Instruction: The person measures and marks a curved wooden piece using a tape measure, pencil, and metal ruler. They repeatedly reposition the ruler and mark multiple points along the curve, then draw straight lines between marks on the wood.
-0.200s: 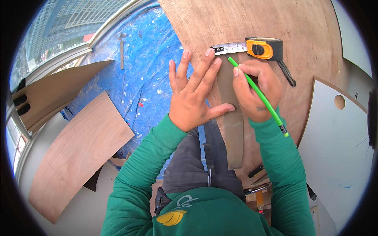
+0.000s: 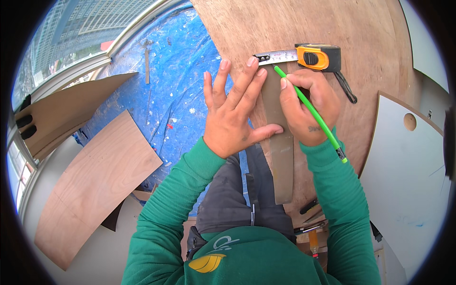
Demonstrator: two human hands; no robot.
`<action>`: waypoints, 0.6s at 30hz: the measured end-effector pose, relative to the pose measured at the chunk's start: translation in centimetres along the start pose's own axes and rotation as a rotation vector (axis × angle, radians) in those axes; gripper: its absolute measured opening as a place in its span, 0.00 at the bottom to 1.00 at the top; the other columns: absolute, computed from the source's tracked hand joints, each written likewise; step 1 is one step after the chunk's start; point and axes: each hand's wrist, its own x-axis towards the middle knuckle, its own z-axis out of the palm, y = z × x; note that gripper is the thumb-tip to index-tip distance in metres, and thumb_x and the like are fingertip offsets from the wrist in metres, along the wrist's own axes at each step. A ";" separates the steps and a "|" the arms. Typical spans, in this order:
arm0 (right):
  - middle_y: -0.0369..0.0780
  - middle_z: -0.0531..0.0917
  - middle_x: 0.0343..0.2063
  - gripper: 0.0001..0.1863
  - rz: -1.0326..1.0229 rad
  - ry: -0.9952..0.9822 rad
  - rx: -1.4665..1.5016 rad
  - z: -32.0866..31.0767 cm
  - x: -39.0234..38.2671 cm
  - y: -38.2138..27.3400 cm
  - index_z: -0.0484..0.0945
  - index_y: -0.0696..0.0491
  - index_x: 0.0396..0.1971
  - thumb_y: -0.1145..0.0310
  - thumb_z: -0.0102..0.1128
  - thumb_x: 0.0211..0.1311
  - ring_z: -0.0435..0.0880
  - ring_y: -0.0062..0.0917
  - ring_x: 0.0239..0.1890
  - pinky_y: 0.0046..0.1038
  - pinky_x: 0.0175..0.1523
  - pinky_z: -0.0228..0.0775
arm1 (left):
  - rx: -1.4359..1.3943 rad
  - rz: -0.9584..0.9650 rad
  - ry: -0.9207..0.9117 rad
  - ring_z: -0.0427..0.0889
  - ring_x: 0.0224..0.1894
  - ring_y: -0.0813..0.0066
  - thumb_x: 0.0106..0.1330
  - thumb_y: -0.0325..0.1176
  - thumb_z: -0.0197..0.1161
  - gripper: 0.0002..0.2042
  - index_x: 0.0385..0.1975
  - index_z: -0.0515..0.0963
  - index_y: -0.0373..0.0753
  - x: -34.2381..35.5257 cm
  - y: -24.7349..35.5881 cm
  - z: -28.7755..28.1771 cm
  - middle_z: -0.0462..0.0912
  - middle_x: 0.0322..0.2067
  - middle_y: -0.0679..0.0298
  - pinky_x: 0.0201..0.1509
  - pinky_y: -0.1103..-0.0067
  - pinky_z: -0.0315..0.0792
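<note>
A long grey-brown strip point(image 2: 283, 166) lies over the plywood sheet point(image 2: 247, 28), its near end pointing toward my body. My left hand point(image 2: 232, 107) is spread, its thumb resting on the strip and its index fingertip at the hooked end of the tape measure's blade. Between the fingers and thumb of my right hand point(image 2: 311, 104) is a bright green pencil point(image 2: 313, 114), its tip down by the strip's far end, just below the blade. The tape measure point(image 2: 319, 58), black and orange, sits beyond my right hand with a short length of blade drawn out across the strip's far end.
Blue sheeting point(image 2: 171, 61) covers the floor on the left. A cut plywood panel point(image 2: 99, 185) lies at left, with a bent brown board point(image 2: 76, 107) behind it by the window. At right leans a white panel point(image 2: 408, 175) with a round hole. Several tools point(image 2: 311, 221) lie near my right side.
The pencil and my right hand have shifted very slightly up and left. The tape measure's case has edged slightly away from me. My left hand stays in place.
</note>
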 end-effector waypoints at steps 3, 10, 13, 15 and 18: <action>0.43 0.86 0.33 0.11 -0.041 0.014 -0.001 0.0 0.0 -0.1 0.82 0.57 0.38 0.83 0.73 0.57 0.87 0.38 0.31 0.35 0.35 0.79 | 0.001 0.003 -0.002 0.49 0.85 0.46 0.46 0.72 0.76 0.57 0.78 0.71 0.49 0.0 0.0 0.0 0.64 0.81 0.66 0.85 0.45 0.31; 0.43 0.86 0.32 0.11 -0.022 0.009 -0.007 0.0 0.0 0.0 0.82 0.57 0.38 0.83 0.72 0.58 0.87 0.38 0.30 0.34 0.35 0.79 | -0.014 0.007 0.023 0.49 0.85 0.47 0.45 0.72 0.77 0.57 0.77 0.71 0.49 0.0 0.0 0.1 0.64 0.81 0.66 0.85 0.46 0.31; 0.41 0.86 0.32 0.11 0.030 0.009 0.043 -0.1 -0.1 -0.2 0.82 0.57 0.39 0.83 0.72 0.59 0.86 0.33 0.28 0.32 0.34 0.78 | -0.007 0.005 0.018 0.49 0.85 0.47 0.45 0.71 0.78 0.57 0.77 0.71 0.49 0.0 0.0 -0.1 0.63 0.81 0.67 0.85 0.46 0.31; 0.41 0.86 0.32 0.11 0.155 -0.007 0.121 -0.5 -0.2 -0.6 0.82 0.57 0.40 0.84 0.71 0.60 0.84 0.29 0.28 0.30 0.33 0.76 | 0.020 0.021 -0.015 0.46 0.86 0.44 0.46 0.70 0.79 0.58 0.79 0.68 0.47 0.0 0.0 -0.3 0.62 0.82 0.62 0.85 0.46 0.34; 0.41 0.85 0.35 0.11 0.056 0.011 0.181 -2.4 -0.7 -1.6 0.81 0.58 0.43 0.83 0.69 0.62 0.83 0.26 0.31 0.28 0.35 0.76 | 0.035 0.028 -0.026 0.45 0.86 0.43 0.46 0.71 0.80 0.59 0.79 0.67 0.46 0.0 0.0 -0.4 0.60 0.83 0.59 0.85 0.45 0.34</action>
